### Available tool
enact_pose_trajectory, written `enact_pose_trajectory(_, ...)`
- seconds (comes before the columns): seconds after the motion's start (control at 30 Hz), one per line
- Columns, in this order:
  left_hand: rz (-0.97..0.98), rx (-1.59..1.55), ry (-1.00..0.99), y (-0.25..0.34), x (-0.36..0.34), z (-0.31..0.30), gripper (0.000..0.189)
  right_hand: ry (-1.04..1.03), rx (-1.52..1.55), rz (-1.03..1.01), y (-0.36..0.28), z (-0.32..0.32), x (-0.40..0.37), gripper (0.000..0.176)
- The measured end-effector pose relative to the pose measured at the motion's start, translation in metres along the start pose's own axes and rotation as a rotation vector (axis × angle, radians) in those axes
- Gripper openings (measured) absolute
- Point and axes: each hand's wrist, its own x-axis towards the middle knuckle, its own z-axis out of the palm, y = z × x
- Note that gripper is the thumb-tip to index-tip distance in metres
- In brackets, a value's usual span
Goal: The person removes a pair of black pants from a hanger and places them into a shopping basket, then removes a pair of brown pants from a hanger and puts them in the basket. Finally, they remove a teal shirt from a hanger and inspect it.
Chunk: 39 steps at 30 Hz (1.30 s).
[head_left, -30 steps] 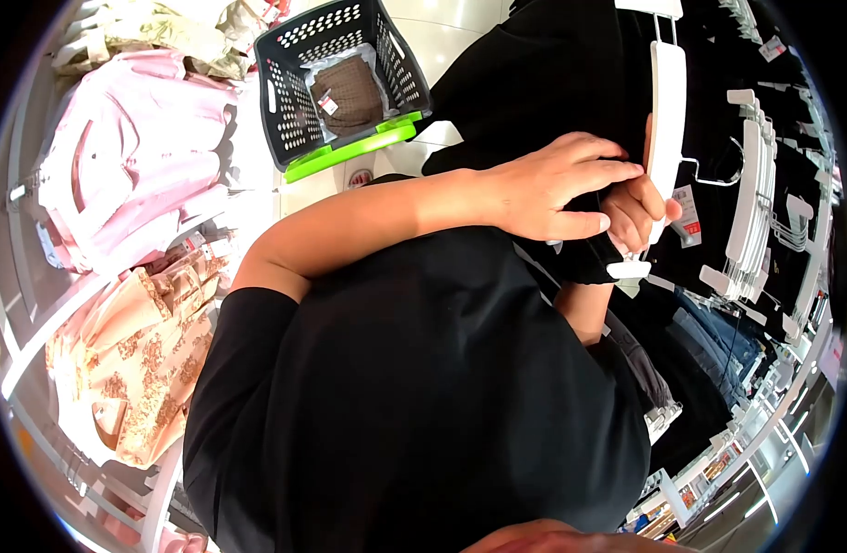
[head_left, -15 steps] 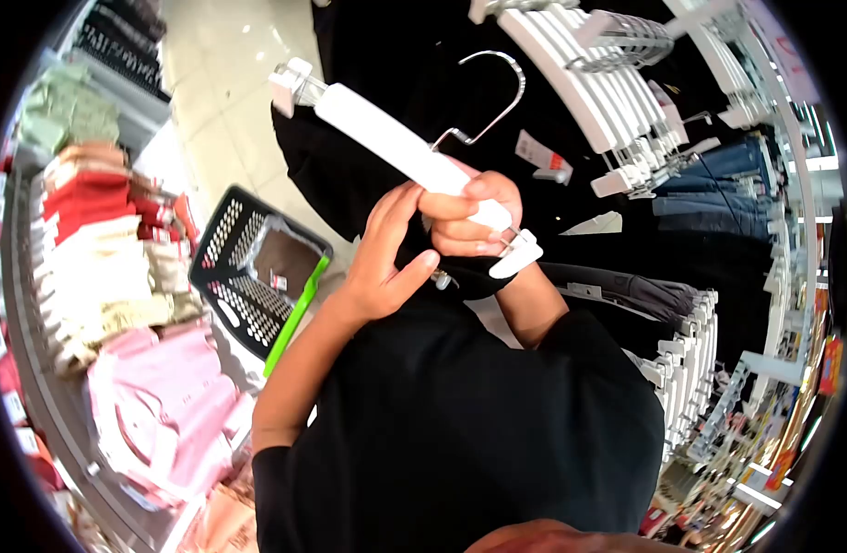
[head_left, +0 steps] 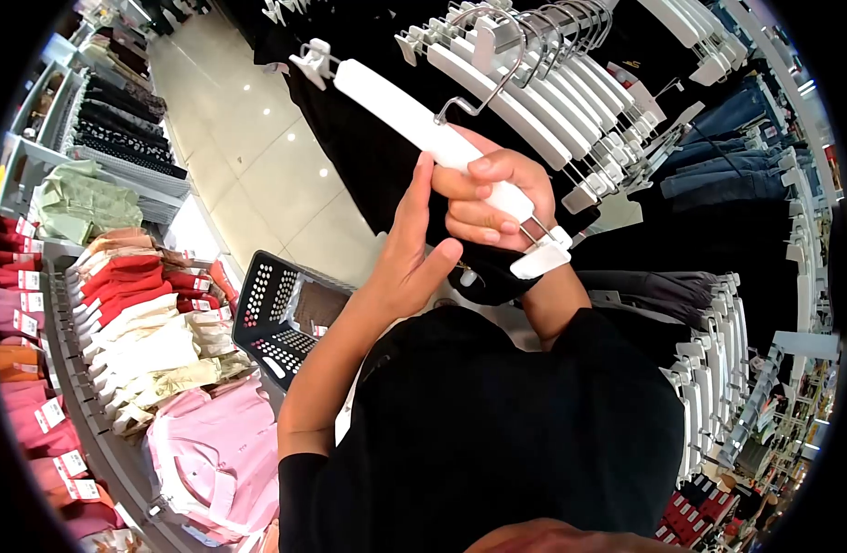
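Observation:
My right hand point(head_left: 490, 198) is closed around the bar of a white clip hanger point(head_left: 396, 106), near its right clip. The hanger is tilted, its metal hook pointing up toward the rack. A black garment point(head_left: 359, 157) hangs from it. My left hand point(head_left: 409, 249) is beside the right one, fingers stretched up along the hanger bar and thumb out toward a fold of the black cloth point(head_left: 483, 281). It grips nothing that I can see.
A rail packed with white hangers point(head_left: 552, 83) and black clothes runs behind the hands, with jeans point(head_left: 718, 175) to the right. A black basket point(head_left: 267, 318) holding a brown garment point(head_left: 317, 304) stands on the tiled floor point(head_left: 257, 157). Shelves of folded tops point(head_left: 147, 313) and pink shirts point(head_left: 211, 452) line the left.
My view has swung upward and round, so the rail and the floor now show. Both hands have lifted the hanger higher toward the rail, and my left hand's fingers have straightened along the bar.

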Motion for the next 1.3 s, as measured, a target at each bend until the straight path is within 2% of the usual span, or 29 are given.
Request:
enact_pose_trajectory(0.07,-0.021,-0.006,-0.066,-0.011,0.005,-0.001,0.086,0.007,0.064,-0.021,-0.003,-0.011,0.001,0.043)
enact_pose_trajectory(0.2,-0.044,-0.073,-0.060,-0.020,0.009,0.005,0.087,0.015,0.054,-0.036,-0.006,-0.029,-0.002,0.040)
enact_pose_trajectory(0.27,-0.072,-0.085,-0.028,-0.023,0.007,0.010,0.085,0.046,0.019,-0.030,-0.005,-0.035,-0.006,0.045)
enact_pose_trajectory(0.37,-0.028,0.026,0.043,-0.027,0.001,0.010,0.072,0.110,-0.088,-0.080,-0.008,-0.038,-0.007,0.054)
enact_pose_trajectory(0.47,-0.012,0.129,0.054,-0.028,-0.019,-0.003,0.068,0.143,-0.155,-0.159,-0.009,-0.045,-0.009,0.056)
enact_pose_trajectory(0.5,-0.084,0.040,0.119,-0.024,-0.033,-0.005,0.066,0.123,-0.166,-0.160,-0.011,-0.048,-0.009,0.059)
enact_pose_trajectory(0.57,-0.053,0.100,0.228,-0.037,-0.075,-0.018,0.063,0.130,-0.192,-0.181,-0.011,-0.051,-0.010,0.062)
enact_pose_trajectory(0.63,-0.143,0.124,0.430,-0.043,-0.124,-0.027,0.058,0.142,-0.230,-0.197,-0.011,-0.054,-0.009,0.063)
enact_pose_trajectory(0.8,-0.488,0.764,0.703,-0.033,-0.251,-0.059,0.033,0.221,-0.385,-0.241,-0.008,-0.052,-0.007,0.063)
enact_pose_trajectory(0.9,-0.606,1.033,0.712,-0.017,-0.291,-0.068,0.028,0.269,-0.580,-0.271,-0.011,-0.052,-0.011,0.064)
enact_pose_trajectory(0.93,-0.610,1.031,0.735,-0.019,-0.305,-0.068,0.028,0.247,-0.668,-0.245,-0.017,-0.056,-0.016,0.066)
enact_pose_trajectory(1.03,-0.875,0.887,0.527,-0.031,-0.340,-0.067,0.038,0.474,-0.817,-0.151,-0.025,-0.041,-0.032,0.069)
enact_pose_trajectory(1.07,-0.872,0.883,0.543,-0.029,-0.342,-0.066,0.038,0.450,-0.764,-0.195,-0.023,-0.035,-0.035,0.070)
enact_pose_trajectory(1.13,-1.171,0.744,0.315,-0.016,-0.337,-0.068,0.046,0.377,-0.733,-0.242,-0.014,-0.014,-0.036,0.070)
enact_pose_trajectory(1.17,-1.015,0.821,0.328,-0.016,-0.343,-0.066,0.048,0.367,-0.682,-0.279,-0.008,-0.005,-0.037,0.072)
enact_pose_trajectory(1.2,-1.011,0.814,0.334,-0.014,-0.347,-0.067,0.048,0.390,-0.663,-0.314,-0.003,0.001,-0.040,0.069)
enact_pose_trajectory(1.27,-1.141,0.810,0.118,-0.009,-0.352,-0.072,0.048,0.563,-0.657,-0.469,0.004,0.007,-0.051,0.064)
enact_pose_trajectory(1.3,-1.013,0.842,0.157,-0.016,-0.363,-0.074,0.049,0.560,-0.664,-0.475,0.006,0.006,-0.059,0.064)
